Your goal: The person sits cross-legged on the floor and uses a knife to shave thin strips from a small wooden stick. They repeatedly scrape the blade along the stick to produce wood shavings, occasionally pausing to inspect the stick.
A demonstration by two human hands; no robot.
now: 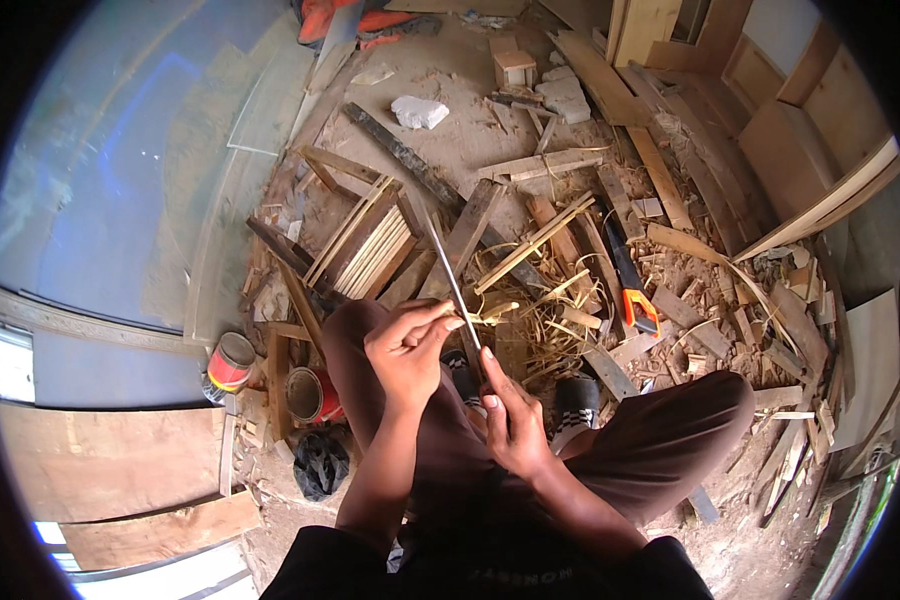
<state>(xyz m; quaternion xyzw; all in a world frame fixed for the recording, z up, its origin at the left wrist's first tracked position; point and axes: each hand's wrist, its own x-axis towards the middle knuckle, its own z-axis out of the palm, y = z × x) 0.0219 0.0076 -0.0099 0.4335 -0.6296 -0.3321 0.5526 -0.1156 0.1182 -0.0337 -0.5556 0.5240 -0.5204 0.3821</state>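
A long, narrow metal blade (pixel 440 245) points away from me over the wood scraps, seen almost edge-on, so its exact kind is unclear. My right hand (pixel 515 420) is closed round its near end, the thumb and forefinger stretched along it. Beside the middle of the blade, my left hand (pixel 410 345) pinches with thumb and fingertips. Whether a small piece sits in that pinch is hidden. Beneath both hands lie pale wood shavings and thin strips (pixel 550 350). A handsaw (pixel 638 308) with an orange and black handle rests on the scraps to the right.
A frame of pale slats (pixel 375 250) lies ahead on the left. Two paint cans, an upright one (pixel 232 362) and a red one (pixel 310 395), stand near a black plastic bag (pixel 320 465). Boards line the right side; a white stone (pixel 419 112) lies farther off.
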